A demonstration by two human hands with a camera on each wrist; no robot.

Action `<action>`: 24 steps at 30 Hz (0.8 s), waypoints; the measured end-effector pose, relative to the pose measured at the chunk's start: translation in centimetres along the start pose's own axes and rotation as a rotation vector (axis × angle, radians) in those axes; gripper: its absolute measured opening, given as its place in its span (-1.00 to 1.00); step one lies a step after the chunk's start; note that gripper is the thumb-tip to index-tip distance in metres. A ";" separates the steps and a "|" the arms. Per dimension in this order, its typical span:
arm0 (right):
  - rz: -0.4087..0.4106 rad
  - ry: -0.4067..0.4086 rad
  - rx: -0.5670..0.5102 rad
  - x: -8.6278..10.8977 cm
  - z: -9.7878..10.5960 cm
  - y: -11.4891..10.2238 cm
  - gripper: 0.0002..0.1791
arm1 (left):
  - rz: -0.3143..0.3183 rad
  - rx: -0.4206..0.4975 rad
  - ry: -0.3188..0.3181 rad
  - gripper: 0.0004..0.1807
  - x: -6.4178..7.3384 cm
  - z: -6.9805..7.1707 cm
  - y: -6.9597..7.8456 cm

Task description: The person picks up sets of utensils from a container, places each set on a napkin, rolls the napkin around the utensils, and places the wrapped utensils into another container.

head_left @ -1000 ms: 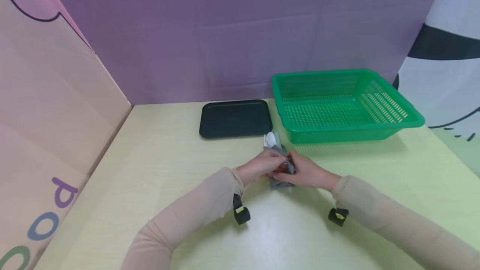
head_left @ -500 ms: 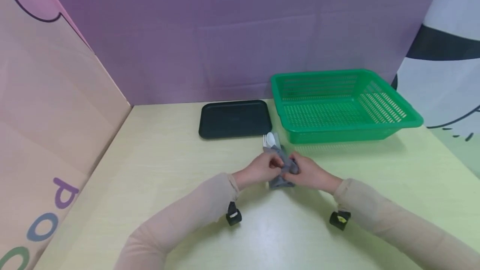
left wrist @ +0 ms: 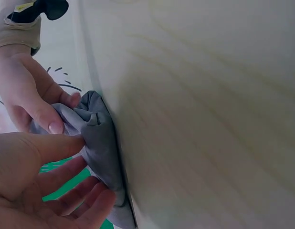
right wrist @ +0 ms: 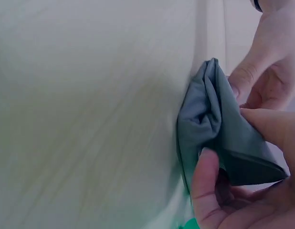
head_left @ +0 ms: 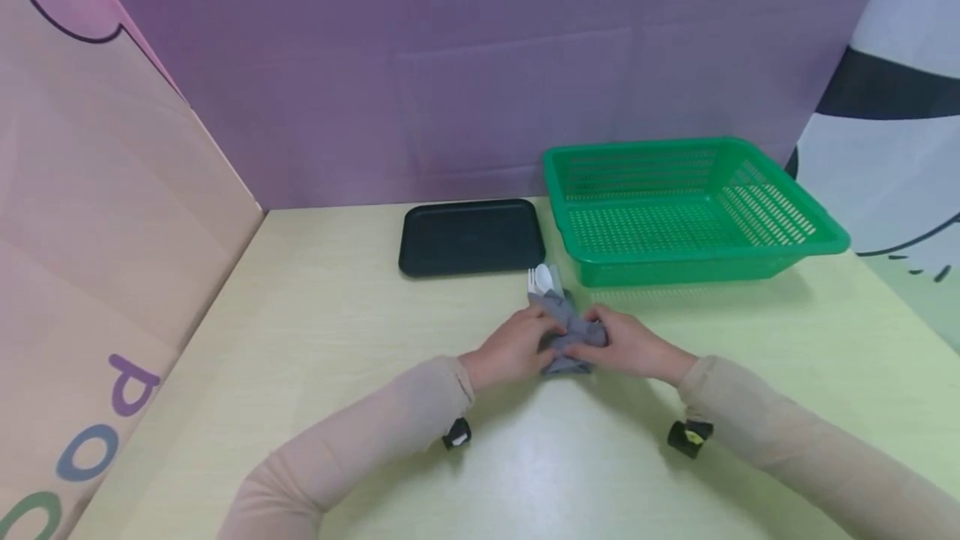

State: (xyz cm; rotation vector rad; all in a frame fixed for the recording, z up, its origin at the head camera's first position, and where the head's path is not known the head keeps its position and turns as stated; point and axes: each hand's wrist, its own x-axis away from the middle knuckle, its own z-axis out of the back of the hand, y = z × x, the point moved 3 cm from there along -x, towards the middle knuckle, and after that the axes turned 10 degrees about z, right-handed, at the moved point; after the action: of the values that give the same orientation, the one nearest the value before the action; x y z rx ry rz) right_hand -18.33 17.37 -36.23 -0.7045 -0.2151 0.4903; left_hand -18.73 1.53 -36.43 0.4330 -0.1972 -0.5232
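A grey cloth napkin (head_left: 572, 332) lies wrapped around a white plastic fork (head_left: 532, 280), a white spoon (head_left: 544, 278) and a pale third handle or blade (head_left: 557, 277), whose ends stick out at the far side. My left hand (head_left: 506, 348) holds the bundle from the left, thumb on the near side and fingers farther along the cloth. From the right, my right hand (head_left: 633, 344) grips a loose flap; the right wrist view shows its thumb and fingers on either side of the folded cloth (right wrist: 247, 152). The cutlery's lower ends are hidden inside the napkin.
Beyond the bundle lies a black tray (head_left: 471, 237). To its right stands a green plastic basket (head_left: 697, 252) with slotted sides, close behind my right hand. A purple wall (head_left: 465, 73) closes off the back of the pale table (head_left: 337, 298), and a printed panel stands at left.
My left hand has drawn back slightly to the left and loosened from its tight pinch. The right hand has shifted a little right, pulling a flap out, so more cloth shows between the hands.
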 end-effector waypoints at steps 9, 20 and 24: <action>-0.002 -0.056 0.004 0.8 1.3 0.2 -0.60 | 0.005 -0.093 -0.014 -0.68 0.0 0.0 0.2; -0.017 -0.079 0.010 1.1 1.1 0.8 -0.69 | -0.009 -0.227 0.005 -0.66 0.4 -0.3 0.6; -0.046 -0.097 -0.003 1.0 1.0 1.2 -0.68 | -0.011 -0.237 -0.018 -0.64 0.5 -0.2 0.6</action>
State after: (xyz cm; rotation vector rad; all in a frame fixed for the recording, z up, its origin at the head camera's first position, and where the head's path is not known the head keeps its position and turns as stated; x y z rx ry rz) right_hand -18.22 19.19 -36.24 -0.6781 -0.3223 0.4810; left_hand -18.00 1.80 -36.31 0.1990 -0.1483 -0.5544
